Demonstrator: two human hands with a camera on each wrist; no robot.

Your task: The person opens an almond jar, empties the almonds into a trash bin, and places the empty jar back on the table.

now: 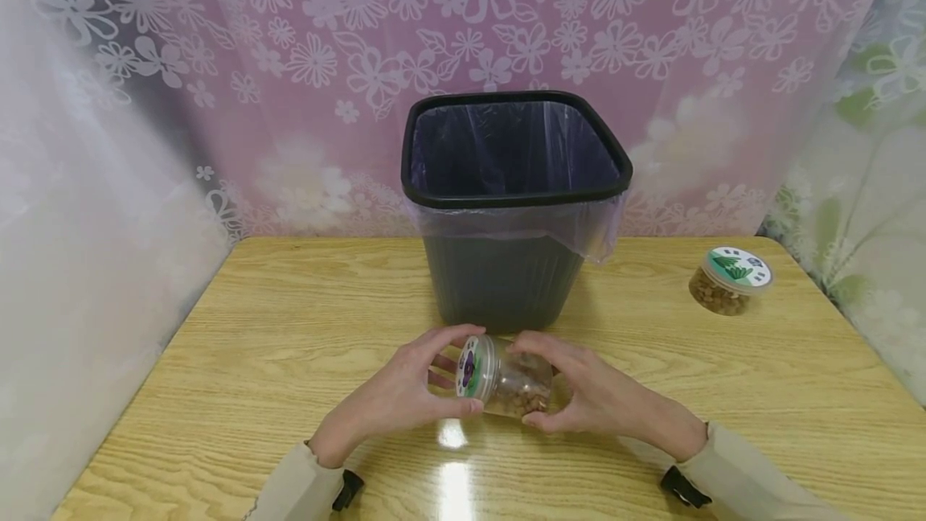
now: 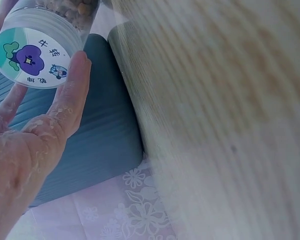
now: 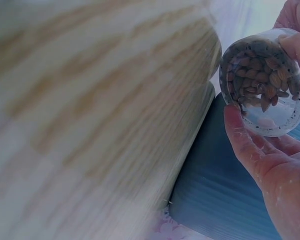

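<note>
A clear plastic jar [image 1: 522, 376] lies tilted on its side between both hands, just in front of the bin. Its screw lid [image 2: 37, 62] carries a round white and green label with a purple cartoon figure and faces left. My left hand [image 1: 401, 384] holds the jar at the lid end, thumb on the near side and fingers on the far side. Gripping the base end is my right hand [image 1: 604, 392], thumb below and fingers over the top. Through the clear bottom, the right wrist view shows almonds [image 3: 260, 77] partly filling the jar.
A dark square bin [image 1: 502, 280] lined with a thin purple bag stands at the table's back middle. At the back right sits a second lidded jar [image 1: 727, 284] with brown contents. The wooden table [image 1: 304, 304] meets flowered curtains [image 1: 325, 103] behind and at the sides.
</note>
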